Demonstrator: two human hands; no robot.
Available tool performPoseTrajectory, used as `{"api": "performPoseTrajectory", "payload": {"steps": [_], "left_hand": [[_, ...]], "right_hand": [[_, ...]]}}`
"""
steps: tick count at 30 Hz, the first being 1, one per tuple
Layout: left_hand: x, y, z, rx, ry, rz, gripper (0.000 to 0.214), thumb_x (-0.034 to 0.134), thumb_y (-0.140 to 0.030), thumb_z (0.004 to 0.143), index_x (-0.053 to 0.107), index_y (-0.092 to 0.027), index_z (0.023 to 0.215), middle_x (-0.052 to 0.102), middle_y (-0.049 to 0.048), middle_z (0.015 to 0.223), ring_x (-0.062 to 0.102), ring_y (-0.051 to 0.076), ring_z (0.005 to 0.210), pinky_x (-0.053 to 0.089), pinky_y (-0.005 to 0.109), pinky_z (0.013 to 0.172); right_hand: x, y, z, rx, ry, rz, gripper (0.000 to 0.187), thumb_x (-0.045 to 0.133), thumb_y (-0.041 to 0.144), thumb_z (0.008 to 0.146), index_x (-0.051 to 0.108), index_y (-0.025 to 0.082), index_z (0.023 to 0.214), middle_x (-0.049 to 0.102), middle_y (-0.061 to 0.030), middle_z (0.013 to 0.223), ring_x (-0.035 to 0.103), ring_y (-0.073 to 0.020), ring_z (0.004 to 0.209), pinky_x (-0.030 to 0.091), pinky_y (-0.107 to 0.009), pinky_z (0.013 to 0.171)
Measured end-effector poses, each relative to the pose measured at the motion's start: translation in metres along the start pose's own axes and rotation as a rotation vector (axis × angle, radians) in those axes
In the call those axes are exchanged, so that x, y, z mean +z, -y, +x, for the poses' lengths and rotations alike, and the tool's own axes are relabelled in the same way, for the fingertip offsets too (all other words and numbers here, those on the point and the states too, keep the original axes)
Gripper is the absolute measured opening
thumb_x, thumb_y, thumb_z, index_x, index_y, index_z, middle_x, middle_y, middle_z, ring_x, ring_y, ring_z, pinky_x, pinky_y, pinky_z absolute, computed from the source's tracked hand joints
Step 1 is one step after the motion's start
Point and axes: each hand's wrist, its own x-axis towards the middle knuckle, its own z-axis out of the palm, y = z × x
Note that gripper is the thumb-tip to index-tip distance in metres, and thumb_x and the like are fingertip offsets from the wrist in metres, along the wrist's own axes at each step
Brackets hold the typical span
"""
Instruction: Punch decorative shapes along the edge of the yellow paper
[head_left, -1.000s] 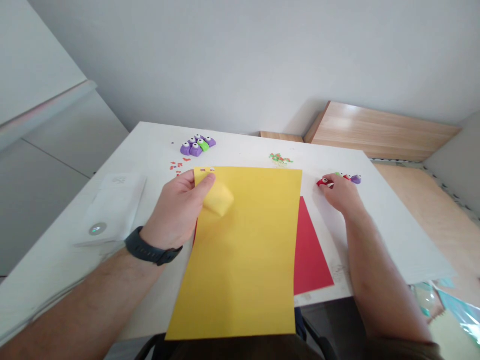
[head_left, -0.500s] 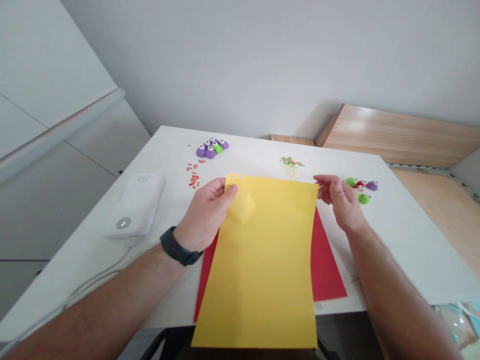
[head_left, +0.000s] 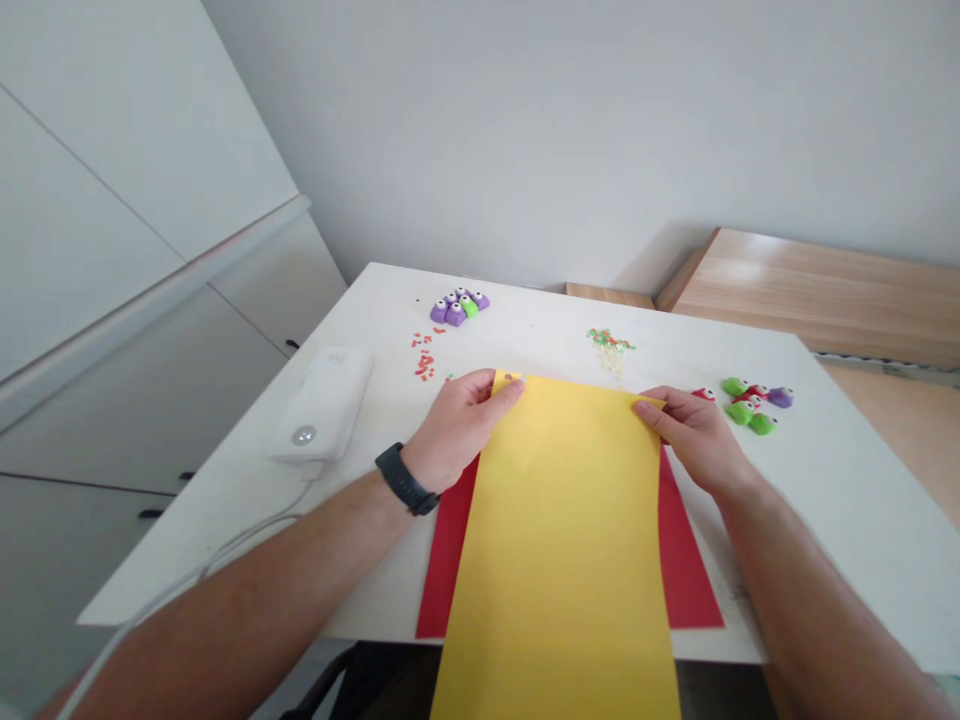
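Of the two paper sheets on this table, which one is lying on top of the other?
The yellow sheet is on top; the red sheet lies under it, showing only at both sides.

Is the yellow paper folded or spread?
Spread: the yellow paper lies unfolded over the red paper, its top edge held by the left hand and right hand.

Both arms are bare, the left forearm [head_left: 262, 560] and right forearm [head_left: 817, 600] lightly haired and running out past the lower edge of the head view. The left hand [head_left: 457, 430] and right hand [head_left: 694, 438] are bare too. Around the left wrist sits a dark charcoal sports watch [head_left: 405, 480], its wide, matte rubbery strap fitted snugly; the dial is turned away and cannot be made out.
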Motion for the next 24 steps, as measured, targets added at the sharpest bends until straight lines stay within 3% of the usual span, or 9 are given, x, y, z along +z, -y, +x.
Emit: {"api": "performPoseTrajectory", "payload": {"steps": [5,14,20,22,24], "left_hand": [[-0.002,0.005,0.001,0.005,-0.024,0.142,0.037,0.069,-0.057,0.088,0.068,-0.020,0.085,0.070,0.0021,0.077,0.065,0.020,0.070,0.048,0.028,0.058],[-0.008,0.011,0.007,0.067,-0.035,0.260,0.042,0.065,-0.059,0.090,0.063,-0.019,0.077,0.062,-0.0006,0.071,0.053,0.014,0.063,0.037,0.025,0.054],[-0.012,0.011,0.011,0.130,-0.071,0.367,0.040,0.063,-0.054,0.091,0.063,-0.019,0.071,0.054,-0.0022,0.065,0.047,0.014,0.063,0.032,0.026,0.056],[-0.013,0.013,0.012,0.136,-0.093,0.397,0.038,0.061,-0.052,0.091,0.065,-0.019,0.072,0.055,-0.0021,0.064,0.047,0.015,0.063,0.032,0.027,0.056],[-0.014,0.015,0.013,0.138,-0.114,0.419,0.037,0.061,-0.051,0.091,0.068,-0.019,0.074,0.058,-0.0016,0.066,0.049,0.015,0.064,0.032,0.027,0.057]], "right_hand": [[0.000,-0.002,0.002,0.020,0.046,0.005,0.029,0.080,0.051,0.086,0.077,0.023,0.096,0.075,-0.0018,0.085,0.064,-0.0163,0.072,0.049,-0.028,0.063],[0.001,-0.002,0.002,-0.001,0.030,-0.104,0.035,0.077,0.058,0.086,0.076,0.024,0.095,0.073,-0.0027,0.084,0.063,-0.0187,0.071,0.050,-0.030,0.062],[0.007,-0.009,0.008,-0.022,0.048,-0.237,0.034,0.071,0.058,0.092,0.074,0.025,0.101,0.076,-0.0038,0.095,0.069,-0.0220,0.085,0.055,-0.035,0.077],[0.010,-0.008,0.012,-0.063,-0.001,-0.329,0.038,0.068,0.060,0.092,0.073,0.025,0.106,0.076,-0.0052,0.096,0.069,-0.0232,0.086,0.056,-0.037,0.077],[0.012,-0.003,0.016,-0.126,-0.127,-0.450,0.043,0.067,0.062,0.091,0.072,0.025,0.113,0.075,-0.0067,0.097,0.068,-0.0239,0.085,0.056,-0.038,0.074]]}}
